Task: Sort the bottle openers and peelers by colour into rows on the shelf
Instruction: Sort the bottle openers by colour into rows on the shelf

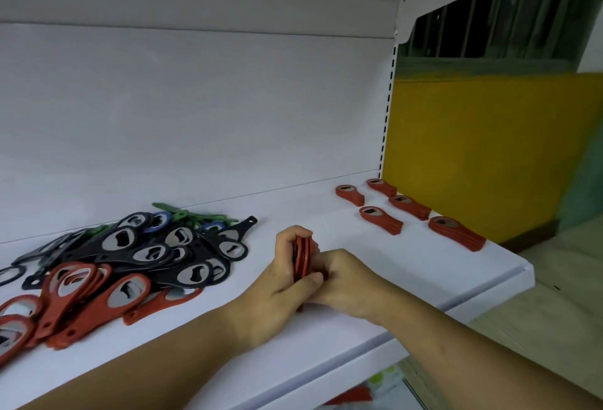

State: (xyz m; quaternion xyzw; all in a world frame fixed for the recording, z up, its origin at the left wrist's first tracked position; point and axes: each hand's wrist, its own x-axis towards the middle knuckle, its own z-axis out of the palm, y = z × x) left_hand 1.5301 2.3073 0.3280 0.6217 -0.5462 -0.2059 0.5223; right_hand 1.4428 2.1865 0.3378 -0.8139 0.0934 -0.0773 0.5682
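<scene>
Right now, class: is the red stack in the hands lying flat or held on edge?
On edge. The red stack shows its thin rims upward, gripped between the left hand and right hand.

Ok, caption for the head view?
Left hand and right hand hold a red opener stack between unsorted pile and five sorted red stacks.

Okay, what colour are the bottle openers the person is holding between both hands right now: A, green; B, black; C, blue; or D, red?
D: the stack of openers, gripped on edge between the left hand and the right hand, is red, like the sorted stacks at the right end of the shelf.
</scene>
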